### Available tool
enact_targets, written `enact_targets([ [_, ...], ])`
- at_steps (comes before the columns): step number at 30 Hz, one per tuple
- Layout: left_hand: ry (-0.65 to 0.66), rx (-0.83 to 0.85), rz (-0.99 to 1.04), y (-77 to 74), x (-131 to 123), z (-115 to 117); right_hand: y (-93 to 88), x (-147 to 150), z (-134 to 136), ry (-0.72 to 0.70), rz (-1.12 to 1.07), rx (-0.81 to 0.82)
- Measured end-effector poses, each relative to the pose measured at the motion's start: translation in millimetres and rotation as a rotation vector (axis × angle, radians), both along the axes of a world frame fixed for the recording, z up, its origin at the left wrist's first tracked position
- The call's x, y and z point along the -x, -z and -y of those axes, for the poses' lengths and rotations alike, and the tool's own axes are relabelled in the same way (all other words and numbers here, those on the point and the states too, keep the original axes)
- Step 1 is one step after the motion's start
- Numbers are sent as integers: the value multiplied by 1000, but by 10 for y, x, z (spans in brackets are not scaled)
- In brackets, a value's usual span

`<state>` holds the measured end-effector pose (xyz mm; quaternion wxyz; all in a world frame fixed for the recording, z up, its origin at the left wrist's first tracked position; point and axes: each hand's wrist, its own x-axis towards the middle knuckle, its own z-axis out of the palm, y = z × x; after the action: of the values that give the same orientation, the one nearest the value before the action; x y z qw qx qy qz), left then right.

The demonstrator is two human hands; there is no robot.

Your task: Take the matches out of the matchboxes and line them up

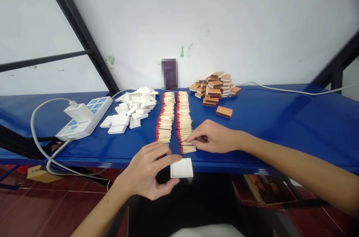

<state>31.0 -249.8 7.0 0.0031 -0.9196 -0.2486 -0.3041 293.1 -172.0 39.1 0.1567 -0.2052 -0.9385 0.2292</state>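
Observation:
My left hand (153,171) grips a white matchbox tray (181,168) by its left end, between thumb and fingers, at the table's front edge. The tray's open side faces up and its inside looks bare. My right hand (210,136) pinches at the near part of the right row of matches (183,111), thumb and forefinger closed at the sticks. Whether a match is between those fingertips is too small to tell. Beside it runs a left row of matches (166,115). Red heads point left in both rows.
White matchbox trays (136,104) are heaped at left, near a power strip (84,119) with a plugged-in charger and looping cable. Orange-brown matchboxes (215,89) are piled at back right, one lying apart (224,112). A pixelated dark object (169,74) stands against the wall.

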Motion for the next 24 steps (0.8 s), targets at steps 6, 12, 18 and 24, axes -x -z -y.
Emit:
enact_targets([
  [6, 3, 0, 5, -5, 1, 3, 23, -7, -10, 26, -11, -8],
  [12, -2, 1, 6, -2, 1, 0, 4, -4, -4, 7, 12, -33],
  [18, -4, -4, 3, 3, 7, 1, 7, -1, -8, 2, 3, -16],
  [24, -1, 2, -6, -10, 3, -4, 13, -4, -2, 15, 1, 20],
])
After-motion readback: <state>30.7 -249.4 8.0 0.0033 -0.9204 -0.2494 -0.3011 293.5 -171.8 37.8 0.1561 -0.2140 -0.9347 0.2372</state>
